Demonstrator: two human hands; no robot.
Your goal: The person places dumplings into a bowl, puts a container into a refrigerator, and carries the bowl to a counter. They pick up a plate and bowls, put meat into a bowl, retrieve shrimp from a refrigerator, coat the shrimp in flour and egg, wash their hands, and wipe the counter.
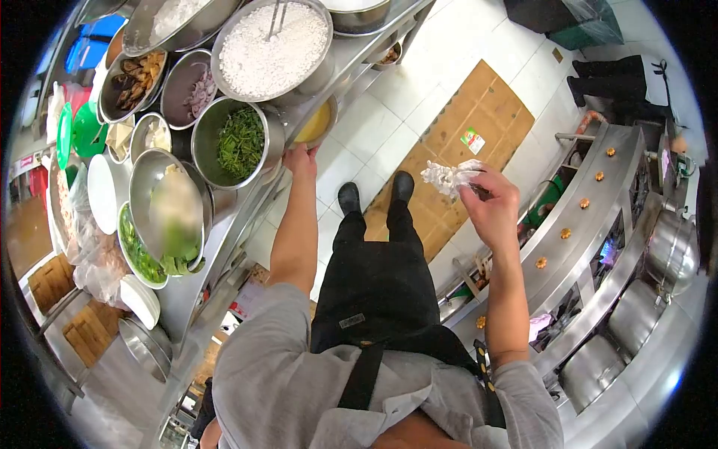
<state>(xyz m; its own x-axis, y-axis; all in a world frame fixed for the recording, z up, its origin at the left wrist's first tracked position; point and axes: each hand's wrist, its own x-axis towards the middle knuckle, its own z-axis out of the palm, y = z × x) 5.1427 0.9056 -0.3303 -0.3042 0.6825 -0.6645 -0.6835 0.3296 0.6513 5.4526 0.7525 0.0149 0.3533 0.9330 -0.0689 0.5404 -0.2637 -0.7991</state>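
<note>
My right hand (493, 196) is raised over the floor. Its fingers are closed on a ragged white piece of food (447, 176), apparently coated in flour; its kind is hidden by the coating. At the counter's edge, my left hand (301, 159) grips the rim of a metal bowl of yellow liquid (317, 124), which juts past the edge. Beside that bowl stand a pot of chopped green herbs (241, 144) and a large bowl of white flour (273, 46) with thin metal sticks stuck in it.
The steel counter (228, 243) carries several more bowls, including chopped onion (200, 93), brown pieces (134, 84) and leafy greens (138, 243). A stove with burners (591, 217) lies to my right. Flattened cardboard (479, 127) covers the tiled floor. Another person's dark legs (609, 78) show at upper right.
</note>
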